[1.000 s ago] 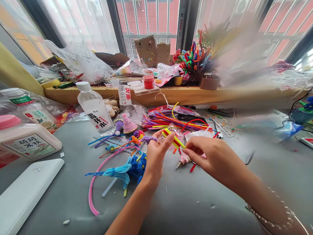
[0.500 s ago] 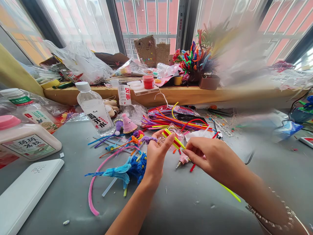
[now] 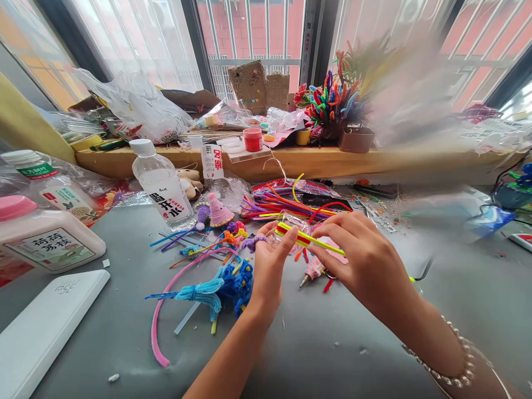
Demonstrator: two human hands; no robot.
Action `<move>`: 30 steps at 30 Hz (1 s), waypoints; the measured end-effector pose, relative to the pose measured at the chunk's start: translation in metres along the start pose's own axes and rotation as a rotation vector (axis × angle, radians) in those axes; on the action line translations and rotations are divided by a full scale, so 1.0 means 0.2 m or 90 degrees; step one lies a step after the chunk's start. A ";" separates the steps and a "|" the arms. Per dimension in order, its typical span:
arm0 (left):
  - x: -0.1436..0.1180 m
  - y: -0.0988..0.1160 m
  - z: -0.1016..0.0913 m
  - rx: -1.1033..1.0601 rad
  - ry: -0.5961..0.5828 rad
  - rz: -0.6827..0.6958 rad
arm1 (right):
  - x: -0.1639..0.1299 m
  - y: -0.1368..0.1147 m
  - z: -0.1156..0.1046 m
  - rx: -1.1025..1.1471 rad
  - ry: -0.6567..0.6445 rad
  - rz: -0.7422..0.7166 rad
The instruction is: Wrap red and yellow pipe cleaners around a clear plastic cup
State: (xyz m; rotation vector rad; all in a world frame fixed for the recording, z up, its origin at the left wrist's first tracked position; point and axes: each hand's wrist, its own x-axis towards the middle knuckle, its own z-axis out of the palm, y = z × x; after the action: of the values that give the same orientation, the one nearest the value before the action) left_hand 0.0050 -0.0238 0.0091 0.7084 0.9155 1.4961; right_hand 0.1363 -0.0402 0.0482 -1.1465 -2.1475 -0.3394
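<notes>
My left hand (image 3: 270, 269) is closed around a small flat bundle of red and yellow pipe cleaners (image 3: 303, 239), the thumb pressed on top. From the bundle a yellow pipe cleaner (image 3: 328, 246) runs between the thumb and fingers of my right hand (image 3: 366, 257); its yellow tip shows beyond the wrist. A clear plastic box (image 3: 286, 221) is partly hidden behind the bundle. Below the hands lie a pink-covered pen (image 3: 313, 270) and small red offcuts (image 3: 328, 285). Blue pipe-cleaner flowers (image 3: 236, 282) rest left of my left hand.
Loose coloured pipe cleaners (image 3: 282, 202) are heaped behind my hands. A water bottle (image 3: 162, 183), a pink-capped bottle (image 3: 50, 238) and a white power bank (image 3: 54, 327) stand or lie at left. A curved pink pipe cleaner (image 3: 155, 327) is on the grey table (image 3: 291, 354).
My right hand has lifted and turned slightly, with its fingers more spread above the yellow strand. The strand's far end has shifted up and right. My left hand keeps its hold.
</notes>
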 end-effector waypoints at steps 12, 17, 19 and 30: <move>0.00 0.00 0.00 -0.018 -0.015 0.003 | -0.01 -0.02 0.01 -0.006 0.034 -0.002; 0.00 0.00 0.00 -0.032 -0.019 -0.003 | -0.01 -0.03 0.02 0.000 0.048 -0.004; 0.00 0.00 0.00 -0.025 -0.009 -0.005 | -0.01 -0.03 0.02 -0.006 0.048 -0.008; 0.00 -0.01 0.00 -0.011 -0.011 -0.007 | -0.01 -0.05 0.01 -0.011 0.071 -0.002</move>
State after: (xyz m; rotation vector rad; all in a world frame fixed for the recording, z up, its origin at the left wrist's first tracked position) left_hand 0.0050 -0.0235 0.0077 0.7021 0.8913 1.4851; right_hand 0.1283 -0.0449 0.0460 -1.1078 -2.0525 -0.4146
